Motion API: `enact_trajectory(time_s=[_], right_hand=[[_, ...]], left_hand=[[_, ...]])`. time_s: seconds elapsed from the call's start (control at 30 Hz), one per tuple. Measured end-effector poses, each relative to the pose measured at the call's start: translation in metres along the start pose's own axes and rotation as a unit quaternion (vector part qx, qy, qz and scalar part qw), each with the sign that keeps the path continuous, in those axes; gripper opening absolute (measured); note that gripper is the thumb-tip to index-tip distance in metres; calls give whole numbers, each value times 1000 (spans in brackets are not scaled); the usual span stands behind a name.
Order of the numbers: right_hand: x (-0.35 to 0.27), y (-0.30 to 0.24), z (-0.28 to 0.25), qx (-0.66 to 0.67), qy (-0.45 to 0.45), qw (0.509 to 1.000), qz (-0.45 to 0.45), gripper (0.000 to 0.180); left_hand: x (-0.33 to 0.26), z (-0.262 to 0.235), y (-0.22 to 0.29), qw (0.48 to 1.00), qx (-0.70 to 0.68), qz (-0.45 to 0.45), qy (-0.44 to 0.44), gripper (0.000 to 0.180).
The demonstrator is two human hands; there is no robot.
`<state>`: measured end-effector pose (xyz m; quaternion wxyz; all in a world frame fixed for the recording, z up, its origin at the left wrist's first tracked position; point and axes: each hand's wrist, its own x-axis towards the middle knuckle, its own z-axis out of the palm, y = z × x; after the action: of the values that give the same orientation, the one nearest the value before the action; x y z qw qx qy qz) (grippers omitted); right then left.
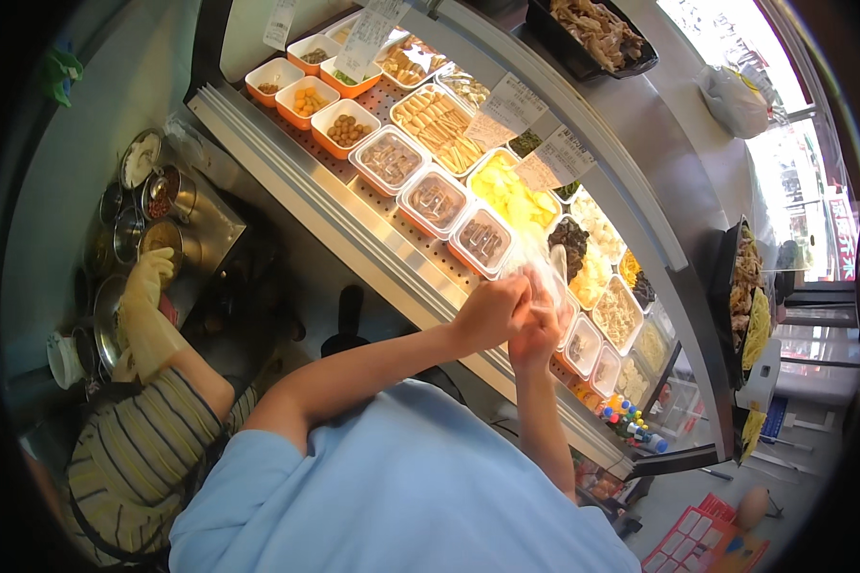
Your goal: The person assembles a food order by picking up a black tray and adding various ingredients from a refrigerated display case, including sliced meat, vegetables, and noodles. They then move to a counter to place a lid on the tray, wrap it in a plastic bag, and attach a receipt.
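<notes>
Left hand point(490, 313) and right hand point(537, 334) together just right of centre, both with fingers closed on what looks like a clear bag point(539, 271), glare-blurred, then lidded tubs point(435, 199) mid-frame, yellow slices point(506, 189) beyond, black tray point(550, 38) of meat point(597, 31) upper right.
</notes>
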<state>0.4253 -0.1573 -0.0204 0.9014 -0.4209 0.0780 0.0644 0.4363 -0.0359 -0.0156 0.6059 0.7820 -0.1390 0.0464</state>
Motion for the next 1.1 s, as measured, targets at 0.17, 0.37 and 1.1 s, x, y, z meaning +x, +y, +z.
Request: enact_trajectory(time_s=[0.17, 0.37, 1.1], right_hand=[[16, 22, -28, 93, 71, 992, 46, 61], [4, 14, -8, 103, 10, 994, 42, 74], [-29, -44, 26, -115, 56, 992, -11, 63]], left_hand=[[-21, -5, -10, 997, -22, 21, -72, 7], [-21, -7, -17, 990, -65, 55, -113, 9], [106, -211, 10, 950, -97, 150, 256, 18]])
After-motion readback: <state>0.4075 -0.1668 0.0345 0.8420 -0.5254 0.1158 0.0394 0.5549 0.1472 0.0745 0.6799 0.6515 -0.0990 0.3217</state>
